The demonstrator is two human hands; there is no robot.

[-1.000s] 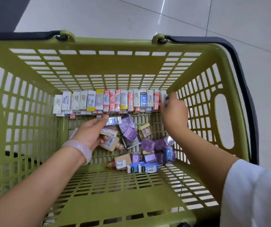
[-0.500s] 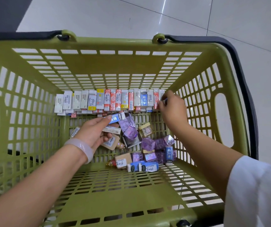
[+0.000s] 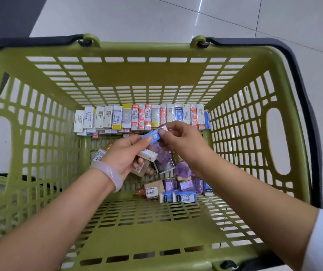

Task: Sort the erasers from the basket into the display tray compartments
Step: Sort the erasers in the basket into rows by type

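Note:
Both hands are inside a green slatted basket [image 3: 39,133]. My left hand [image 3: 126,153] pinches one end of a blue eraser [image 3: 152,135] between thumb and forefinger and also holds a white eraser [image 3: 148,155] under its fingers. My right hand [image 3: 182,139] pinches the blue eraser's other end. A neat row of upright erasers [image 3: 141,117], white, red and blue, lines the far wall. Loose purple, blue and tan erasers [image 3: 178,184] lie heaped on the floor of the basket below the hands.
The basket has black handles [image 3: 303,94] folded down along its rim. It stands on a pale tiled floor [image 3: 156,16]. No display tray is in view. The near half of the basket floor [image 3: 156,231] holds nothing.
My right hand left the right end of the eraser row and came to the middle. My left hand lifted the blue eraser, and both hands now grip it.

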